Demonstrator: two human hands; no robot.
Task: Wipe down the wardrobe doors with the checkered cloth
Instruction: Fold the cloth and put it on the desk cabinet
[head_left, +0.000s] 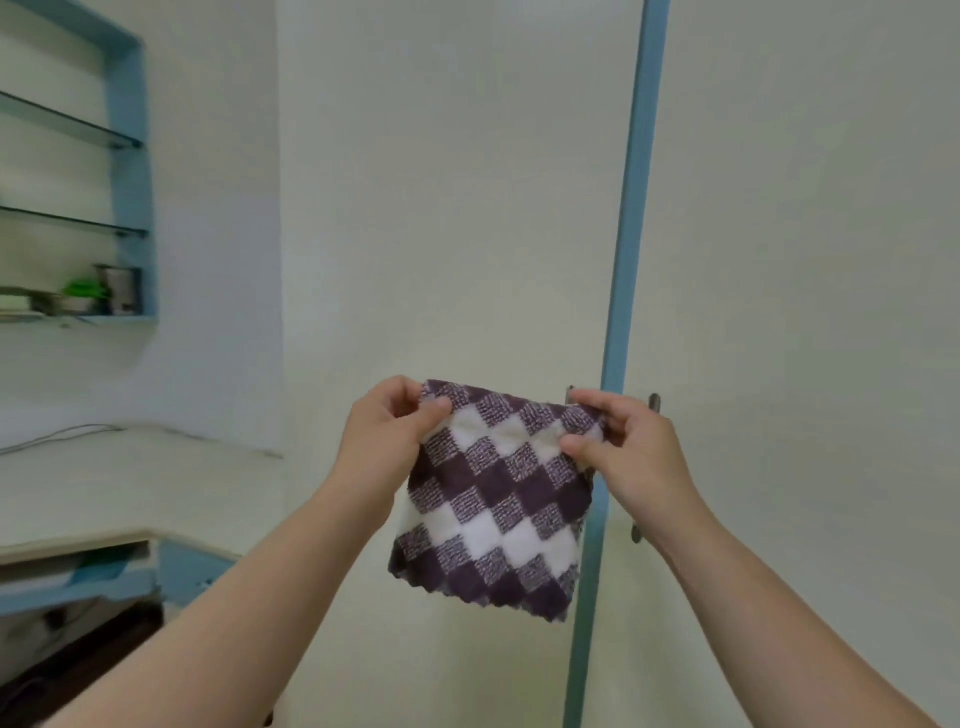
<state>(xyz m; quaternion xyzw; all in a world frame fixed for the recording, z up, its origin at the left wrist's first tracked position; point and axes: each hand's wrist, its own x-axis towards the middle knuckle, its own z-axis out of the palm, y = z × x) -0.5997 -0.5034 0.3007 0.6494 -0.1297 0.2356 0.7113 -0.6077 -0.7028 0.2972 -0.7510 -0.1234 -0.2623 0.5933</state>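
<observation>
Head view: both forearms enter from the bottom corners, bare, and rise toward the centre of the frame, converging at chest height. The left hand (387, 434) is curled, knuckles to the left, its fingers (434, 408) and thumb pinched shut on the upper left corner of the checkered cloth (493, 499). The right hand (631, 452) mirrors it, thumb low and fingers (589, 397) above, pinched on the upper right corner. The cloth, purple and white checks, hangs flat between the two hands, its top edge stretched roughly level and its lower edge free in the air, slightly tilted down to the right. Whether it touches the surface behind cannot be told.

Behind the cloth stand the pale wardrobe doors (452, 208), divided by a blue vertical strip (631, 218). A metal handle (653, 405) shows just past the right hand; part of it is hidden by the wrist.

To the left, a pale desk (130, 483) runs along the wall. Farther up, a blue-framed wall niche (130, 171) carries glass shelves with small items, too blurred to identify.
</observation>
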